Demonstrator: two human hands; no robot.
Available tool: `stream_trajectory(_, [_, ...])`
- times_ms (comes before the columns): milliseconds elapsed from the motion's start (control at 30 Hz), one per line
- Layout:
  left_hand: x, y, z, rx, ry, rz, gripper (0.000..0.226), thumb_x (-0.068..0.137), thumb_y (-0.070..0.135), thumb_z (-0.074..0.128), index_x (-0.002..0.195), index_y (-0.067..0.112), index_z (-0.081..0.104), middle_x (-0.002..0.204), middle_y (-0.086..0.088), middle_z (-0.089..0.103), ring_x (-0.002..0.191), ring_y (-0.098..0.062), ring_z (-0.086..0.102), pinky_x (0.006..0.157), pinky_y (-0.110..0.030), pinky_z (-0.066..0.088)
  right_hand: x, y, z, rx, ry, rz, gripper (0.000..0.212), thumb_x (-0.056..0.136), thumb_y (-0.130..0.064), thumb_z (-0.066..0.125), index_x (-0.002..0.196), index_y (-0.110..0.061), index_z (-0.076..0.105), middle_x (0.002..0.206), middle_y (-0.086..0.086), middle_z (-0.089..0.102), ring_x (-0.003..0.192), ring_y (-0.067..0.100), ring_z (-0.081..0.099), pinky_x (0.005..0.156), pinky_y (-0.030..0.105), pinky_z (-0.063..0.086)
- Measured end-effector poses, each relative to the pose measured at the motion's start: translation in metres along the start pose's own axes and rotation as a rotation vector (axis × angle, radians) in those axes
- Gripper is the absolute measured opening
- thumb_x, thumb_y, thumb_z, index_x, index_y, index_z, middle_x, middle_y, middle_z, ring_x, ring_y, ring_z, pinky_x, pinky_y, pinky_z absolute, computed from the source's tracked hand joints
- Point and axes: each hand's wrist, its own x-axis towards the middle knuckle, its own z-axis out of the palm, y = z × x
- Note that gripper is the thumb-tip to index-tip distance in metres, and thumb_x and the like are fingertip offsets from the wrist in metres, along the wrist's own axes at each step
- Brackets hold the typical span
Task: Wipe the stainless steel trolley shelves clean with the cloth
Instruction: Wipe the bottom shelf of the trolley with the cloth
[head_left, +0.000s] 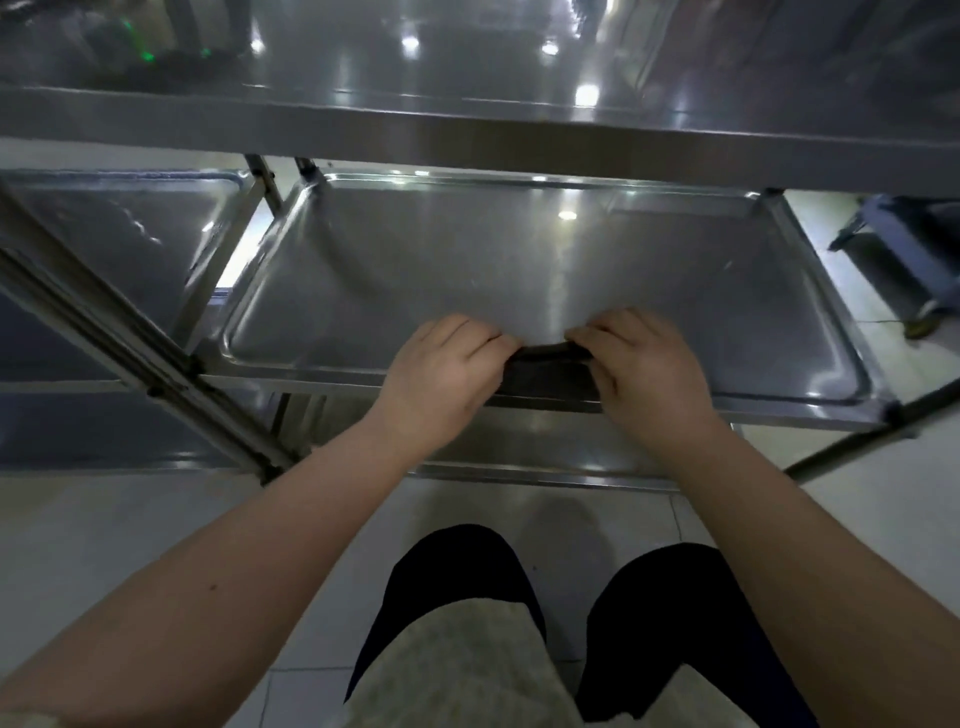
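A dark cloth (549, 375) lies at the front edge of the trolley's middle steel shelf (519, 270). My left hand (441, 379) grips the cloth's left side with curled fingers. My right hand (649, 369) grips its right side the same way. Most of the cloth is hidden under my two hands; only a dark strip shows between them. The trolley's top shelf (467, 130) runs across the view above the hands, and a lower shelf (519, 457) shows below them.
A second steel trolley (119, 244) stands close on the left, its post slanting down past my left forearm. A grey wheeled object (904, 260) sits on the tiled floor at the right. My knees are below, near the trolley's front.
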Motion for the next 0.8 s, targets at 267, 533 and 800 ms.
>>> stream_trajectory(267, [0.024,0.091,0.053,-0.214,-0.001,0.194,0.021,0.081,0.001,0.072,0.102,0.001,0.074,0.095,-0.014,0.071,0.082,-0.032,0.068,0.074,-0.038,0.055,-0.119,0.043,-0.045,-0.096,0.058,0.116,0.022,0.086,0.008,0.054,0.098,0.003,0.072,0.096,0.017,0.069,0.082,0.036,0.063,0.071,0.044,0.052])
stream_trajectory(533, [0.023,0.149,0.169,-0.405,-0.402,0.160,0.025,0.081,-0.004,0.069,0.107,-0.006,0.070,0.097,-0.022,0.068,0.090,-0.039,0.065,0.078,-0.048,0.055,-0.212,0.106,-0.015,-0.023,-0.180,0.391,0.023,0.075,0.012,0.068,0.094,0.001,0.072,0.092,0.017,0.069,0.079,0.037,0.063,0.071,0.044,0.053])
stream_trajectory(800, [0.028,0.147,0.299,-0.331,-0.782,-0.097,0.028,0.100,0.013,0.047,0.124,0.005,0.058,0.119,-0.018,0.055,0.109,-0.036,0.054,0.089,-0.044,0.044,-0.247,0.189,0.078,-0.004,-0.393,0.593,0.020,0.087,-0.002,0.060,0.105,-0.006,0.068,0.102,0.017,0.066,0.097,0.039,0.056,0.079,0.045,0.048])
